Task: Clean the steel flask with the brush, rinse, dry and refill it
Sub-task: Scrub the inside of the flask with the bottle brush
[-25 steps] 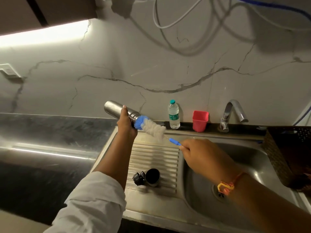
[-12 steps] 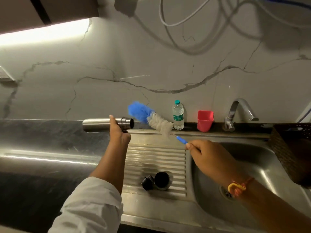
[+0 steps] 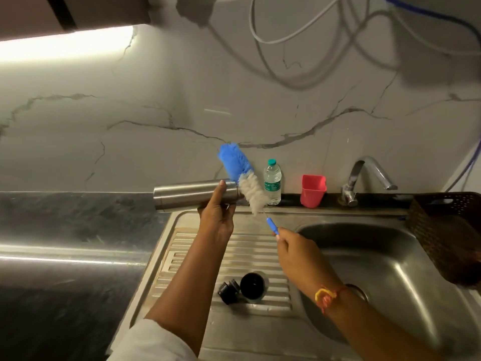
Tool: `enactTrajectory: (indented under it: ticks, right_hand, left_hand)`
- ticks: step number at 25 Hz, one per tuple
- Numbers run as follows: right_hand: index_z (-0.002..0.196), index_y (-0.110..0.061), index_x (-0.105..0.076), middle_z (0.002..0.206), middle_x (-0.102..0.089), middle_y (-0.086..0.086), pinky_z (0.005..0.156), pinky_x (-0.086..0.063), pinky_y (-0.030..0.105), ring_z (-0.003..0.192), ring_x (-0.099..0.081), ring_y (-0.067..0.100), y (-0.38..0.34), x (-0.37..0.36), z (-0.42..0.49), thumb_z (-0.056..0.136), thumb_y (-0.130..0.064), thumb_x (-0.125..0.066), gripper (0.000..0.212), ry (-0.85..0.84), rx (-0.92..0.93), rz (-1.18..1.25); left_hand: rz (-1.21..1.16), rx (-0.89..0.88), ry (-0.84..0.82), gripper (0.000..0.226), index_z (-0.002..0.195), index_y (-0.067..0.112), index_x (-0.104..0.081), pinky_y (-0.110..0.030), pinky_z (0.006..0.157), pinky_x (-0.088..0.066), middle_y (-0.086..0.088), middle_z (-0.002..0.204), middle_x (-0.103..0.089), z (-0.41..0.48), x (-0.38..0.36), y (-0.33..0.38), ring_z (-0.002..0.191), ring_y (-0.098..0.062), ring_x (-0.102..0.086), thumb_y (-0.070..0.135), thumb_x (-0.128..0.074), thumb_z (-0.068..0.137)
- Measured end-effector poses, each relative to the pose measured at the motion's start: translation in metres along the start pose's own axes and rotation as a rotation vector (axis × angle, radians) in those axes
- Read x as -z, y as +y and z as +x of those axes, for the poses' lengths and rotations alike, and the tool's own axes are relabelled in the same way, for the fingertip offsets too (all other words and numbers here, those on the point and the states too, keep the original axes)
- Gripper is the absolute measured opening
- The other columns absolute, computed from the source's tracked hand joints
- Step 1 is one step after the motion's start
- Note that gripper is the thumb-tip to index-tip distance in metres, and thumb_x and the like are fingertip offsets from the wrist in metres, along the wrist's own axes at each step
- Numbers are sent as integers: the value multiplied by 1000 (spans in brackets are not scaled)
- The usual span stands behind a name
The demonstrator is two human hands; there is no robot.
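My left hand (image 3: pixel 217 217) grips the steel flask (image 3: pixel 184 195) near its neck and holds it level above the drainboard, mouth pointing right. My right hand (image 3: pixel 296 250) holds the blue handle of the bottle brush (image 3: pixel 243 178). The brush is outside the flask, tilted up and to the left, its blue and white bristles crossing in front of the flask's mouth. The flask's black cap (image 3: pixel 252 285) and a small black stopper (image 3: pixel 228 291) lie on the ribbed drainboard (image 3: pixel 182 259).
A steel sink basin (image 3: pixel 390 269) lies at the right with a tap (image 3: pixel 364 175) behind it. A small water bottle (image 3: pixel 272 182) and a red cup (image 3: pixel 313 191) stand on the back ledge. A dark basket (image 3: pixel 447 230) sits at the far right. Dark countertop (image 3: pixel 65 222) stretches left.
The brush came out of the flask's mouth and now tilts steeper upward. The flask turned from slanted to level and shifted slightly right in my left hand.
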State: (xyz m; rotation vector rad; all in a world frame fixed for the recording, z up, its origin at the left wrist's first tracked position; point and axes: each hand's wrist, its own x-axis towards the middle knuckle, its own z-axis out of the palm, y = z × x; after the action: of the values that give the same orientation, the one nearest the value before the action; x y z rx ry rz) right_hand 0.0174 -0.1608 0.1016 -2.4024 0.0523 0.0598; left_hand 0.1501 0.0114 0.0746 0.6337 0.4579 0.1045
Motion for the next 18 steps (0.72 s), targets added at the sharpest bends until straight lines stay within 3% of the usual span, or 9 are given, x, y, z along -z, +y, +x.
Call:
enactTrajectory:
  ticks: [4,9,12,18]
  right_hand:
    - [125,-26,-61,60,-52,-3,43,-33,20,48,-44,6,5,-8,-30,106,-29,-37,30,-84,40,94]
    - [121,-24,-63,67,-57,0,48,-37,24,53,-48,9,0,-6,-3,106,-29,-35,31,6,-40,136]
    - [118,-32,-63,63,-57,2,46,-33,25,49,-43,7,13,-12,-45,106,-31,-37,28,-102,-24,159]
    - [118,-22,-63,62,-51,-3,43,-35,20,50,-43,8,4,10,15,107,-24,-37,28,17,-52,258]
  left_hand:
    - [-123,-1,-9,60,130,6,-57,-46,95,-60,-15,117,-71,4,-5,10,105,-30,-74,17,-87,80]
    - [-129,69,9,62,127,7,-55,-50,94,-59,-19,122,-70,-11,-8,-10,103,-34,-75,18,-89,77]
    - [-202,44,-33,66,131,6,-54,-51,93,-60,-19,123,-68,-3,-1,10,103,-34,-75,19,-89,77]
    - [-13,3,-7,57,125,11,-55,-46,98,-58,-13,120,-73,-31,-3,-27,107,-26,-74,10,-87,78]
